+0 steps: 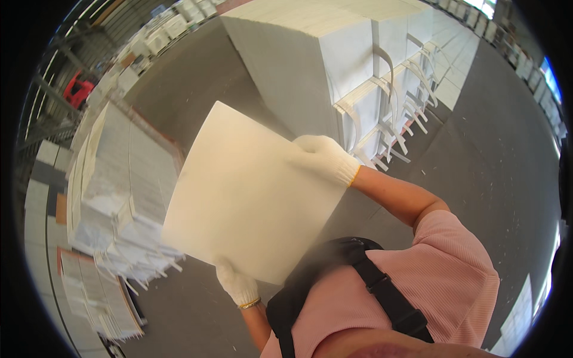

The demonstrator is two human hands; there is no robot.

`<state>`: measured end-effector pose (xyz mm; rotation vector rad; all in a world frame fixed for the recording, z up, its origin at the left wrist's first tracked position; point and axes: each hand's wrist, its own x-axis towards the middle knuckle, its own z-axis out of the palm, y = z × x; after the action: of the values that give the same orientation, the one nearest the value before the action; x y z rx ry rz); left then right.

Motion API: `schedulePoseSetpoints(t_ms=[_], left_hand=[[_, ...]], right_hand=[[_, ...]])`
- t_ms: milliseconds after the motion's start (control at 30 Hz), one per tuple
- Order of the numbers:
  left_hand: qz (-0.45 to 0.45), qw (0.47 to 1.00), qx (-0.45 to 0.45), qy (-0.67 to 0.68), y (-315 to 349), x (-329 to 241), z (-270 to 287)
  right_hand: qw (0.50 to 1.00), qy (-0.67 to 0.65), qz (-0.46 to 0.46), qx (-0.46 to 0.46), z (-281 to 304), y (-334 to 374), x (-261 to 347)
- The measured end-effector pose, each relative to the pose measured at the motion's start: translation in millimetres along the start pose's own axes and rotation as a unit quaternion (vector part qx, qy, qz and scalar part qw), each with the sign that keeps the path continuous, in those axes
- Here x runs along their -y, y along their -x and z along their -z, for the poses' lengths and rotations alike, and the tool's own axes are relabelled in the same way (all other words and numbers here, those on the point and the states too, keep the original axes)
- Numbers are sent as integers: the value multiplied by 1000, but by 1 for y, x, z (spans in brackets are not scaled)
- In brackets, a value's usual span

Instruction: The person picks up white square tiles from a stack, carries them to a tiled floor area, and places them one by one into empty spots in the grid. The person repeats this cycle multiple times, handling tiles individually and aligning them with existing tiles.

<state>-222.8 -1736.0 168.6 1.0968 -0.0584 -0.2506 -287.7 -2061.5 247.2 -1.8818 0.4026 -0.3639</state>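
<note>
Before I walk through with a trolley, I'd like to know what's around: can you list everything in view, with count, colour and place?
Sheet: one, off-white, centre, held by both hands
Large stack: one, whitish, top centre
Loose straps: several, white, on the large stack's right side
Left stacks: at least two, whitish-grey, left
Distant goods: too many to count, mostly white, upper left
Red object: one, kind unclear, upper left
Floor: grey, throughout
Buckled strap: one, black, over the pink top
Left hand: one, off-white glove, sheet's lower edge
Right hand: one, off-white glove, sheet's upper-right edge
</note>
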Motion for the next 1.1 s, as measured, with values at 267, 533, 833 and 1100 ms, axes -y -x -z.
schedulePoseSetpoints(t_ms=[267, 533, 833, 1100], left_hand=[[-65, 937, 232, -253, -246, -17, -50], [-50, 886, 368, -277, -430, 12, -167], [49, 899, 376, -220, -613, 24, -332], [102, 891, 406, -173, -762, 62, -427]], right_hand=[[988, -2, -16, -152, 40, -154, 47], [981, 80, -28, -175, 139, -331, 64], [967, 153, -75, -189, 240, -594, 26], [929, 309, -55, -195, 299, -782, -33]])
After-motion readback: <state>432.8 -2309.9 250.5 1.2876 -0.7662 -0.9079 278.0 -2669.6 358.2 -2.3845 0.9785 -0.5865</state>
